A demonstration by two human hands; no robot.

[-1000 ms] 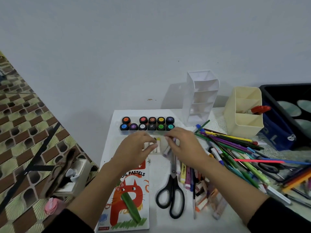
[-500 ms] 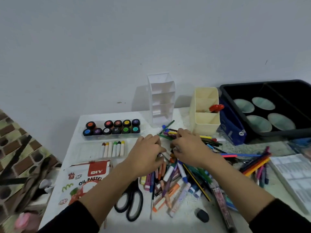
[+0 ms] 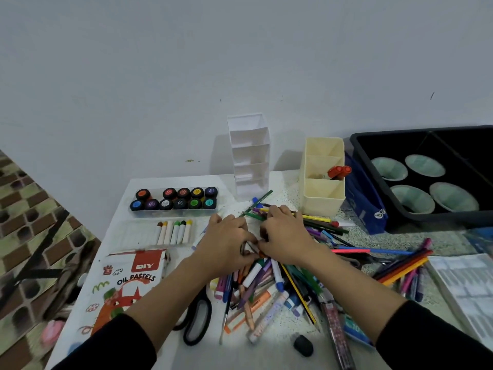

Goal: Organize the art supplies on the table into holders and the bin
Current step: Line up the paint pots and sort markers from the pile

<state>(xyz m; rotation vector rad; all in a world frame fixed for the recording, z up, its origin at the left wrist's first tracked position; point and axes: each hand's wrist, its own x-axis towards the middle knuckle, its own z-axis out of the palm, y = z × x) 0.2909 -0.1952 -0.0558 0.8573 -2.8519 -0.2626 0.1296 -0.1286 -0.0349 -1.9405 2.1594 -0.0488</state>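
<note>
White and speckled, the desk (image 3: 266, 353) stands against a plain pale wall. At its near edge lie a small black eraser (image 3: 302, 345) and black-handled scissors (image 3: 197, 324), the latter partly under the left forearm. Just beyond them spreads a loose pile of pens, markers and crayons (image 3: 266, 289), with an oil pastels box (image 3: 128, 279) to its left and a fan of coloured pencils (image 3: 400, 268) to its right, beside a printed booklet (image 3: 466, 292). Both black-sleeved arms reach over the pile. The left hand (image 3: 226, 244) and right hand (image 3: 285, 239) meet at its far end, fingers curled down with the tips touching. Whether either grip is clamped on anything I cannot tell, since the fingers hide it. Left of the hands, a clear pastel tray (image 3: 138, 233) holds a few sticks, and behind it sits a case of paint pots (image 3: 176, 200). Farther back stand a tiered white holder (image 3: 249, 156) and a cream holder (image 3: 321, 180) containing a red marker (image 3: 338, 172). A blue pouch (image 3: 365, 198) leans between the cream holder and the black bin (image 3: 373, 166), in which four pale bowls (image 3: 410, 198) rest.
</note>
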